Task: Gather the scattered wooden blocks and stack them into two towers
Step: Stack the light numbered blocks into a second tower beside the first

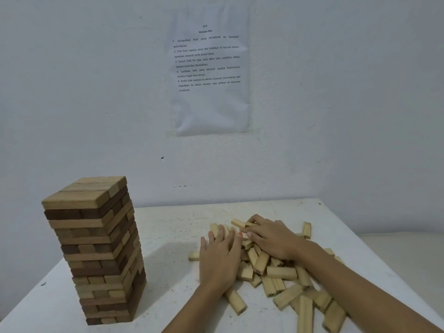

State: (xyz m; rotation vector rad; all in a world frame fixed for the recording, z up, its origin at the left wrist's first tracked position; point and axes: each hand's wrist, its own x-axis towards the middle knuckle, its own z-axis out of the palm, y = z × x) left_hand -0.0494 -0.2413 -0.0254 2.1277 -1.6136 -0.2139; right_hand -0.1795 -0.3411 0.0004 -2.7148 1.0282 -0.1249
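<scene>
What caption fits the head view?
Tall tower at left; left hand and right hand on the loose block pile.

A plain indoor room, possibly a test or study space rather than a lived-in one. The bare white-painted wall (72, 92) carries a printed sheet (210, 68) of numbered instructions, and a scuffed white table (168, 227) stands against it.

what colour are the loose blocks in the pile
The loose blocks are pale tan wood; head view.
</scene>
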